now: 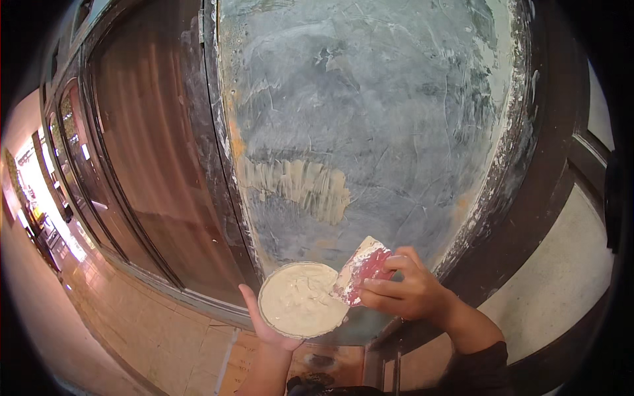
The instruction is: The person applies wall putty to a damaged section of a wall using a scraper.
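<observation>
The bowl point(335, 328) is held up close to the camera, low in the view and just left of the right hand point(411, 292). It is nearly full of cream paste point(300, 298), smooth in places and ridged toward the right. The left hand point(265, 334) cradles it from below, thumb standing up beside the left rim; its other fingers are hidden, so I cannot tell how they lie. The right hand pinches a red scraper point(367, 266) by its right side, fingers bent around it. Paste is smeared over the scraper, whose lower left corner overlaps the bowl's right rim; whether it touches the paste I cannot tell. A dark sleeve point(482, 369) covers the right forearm.

Beyond rises a grey-green panel point(403, 125), scuffed and blotchy, with a streaked cream patch point(307, 188) above the bowl. Left of it is a brown door point(148, 132), right of it a dark frame point(551, 142) around pale panes point(555, 277). Tiled floor point(158, 336) shows lower left.
</observation>
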`<move>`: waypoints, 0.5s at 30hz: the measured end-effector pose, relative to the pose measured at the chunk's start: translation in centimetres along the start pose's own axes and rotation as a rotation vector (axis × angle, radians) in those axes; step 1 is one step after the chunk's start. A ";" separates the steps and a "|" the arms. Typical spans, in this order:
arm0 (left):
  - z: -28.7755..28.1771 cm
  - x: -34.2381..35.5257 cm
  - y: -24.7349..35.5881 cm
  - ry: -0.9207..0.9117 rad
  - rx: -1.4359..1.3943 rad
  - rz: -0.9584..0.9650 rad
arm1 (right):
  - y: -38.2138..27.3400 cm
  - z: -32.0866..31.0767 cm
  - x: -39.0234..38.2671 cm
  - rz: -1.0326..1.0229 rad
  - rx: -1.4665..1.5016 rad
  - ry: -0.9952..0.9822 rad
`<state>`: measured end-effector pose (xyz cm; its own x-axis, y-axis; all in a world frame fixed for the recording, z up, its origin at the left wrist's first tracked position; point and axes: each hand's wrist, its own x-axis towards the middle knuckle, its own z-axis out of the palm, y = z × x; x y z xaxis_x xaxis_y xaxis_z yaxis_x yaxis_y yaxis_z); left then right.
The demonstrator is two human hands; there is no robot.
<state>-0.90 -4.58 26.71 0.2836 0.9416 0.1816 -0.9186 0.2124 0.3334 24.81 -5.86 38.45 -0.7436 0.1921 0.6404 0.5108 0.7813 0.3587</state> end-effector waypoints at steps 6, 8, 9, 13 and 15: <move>-0.2 -0.3 -0.9 0.052 0.026 0.000 | 0.0 0.0 -0.8 -0.010 0.017 0.016; 0.4 -0.3 -1.2 0.008 0.027 0.004 | 0.1 0.0 -1.0 0.005 0.041 0.042; 0.4 -0.3 -1.3 0.012 -0.007 0.000 | 0.1 -0.1 -1.1 0.004 0.040 0.043; 0.1 -0.2 -1.9 0.044 0.004 0.022 | 0.4 0.0 -1.6 -0.005 0.044 0.056; 0.3 -0.3 -2.1 0.040 -0.020 0.011 | 0.4 0.1 -1.8 -0.006 0.046 0.071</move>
<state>1.02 -5.39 26.20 0.2624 0.9536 0.1479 -0.9270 0.2065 0.3131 26.31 -5.80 37.35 -0.7135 0.1463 0.6852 0.4850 0.8089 0.3323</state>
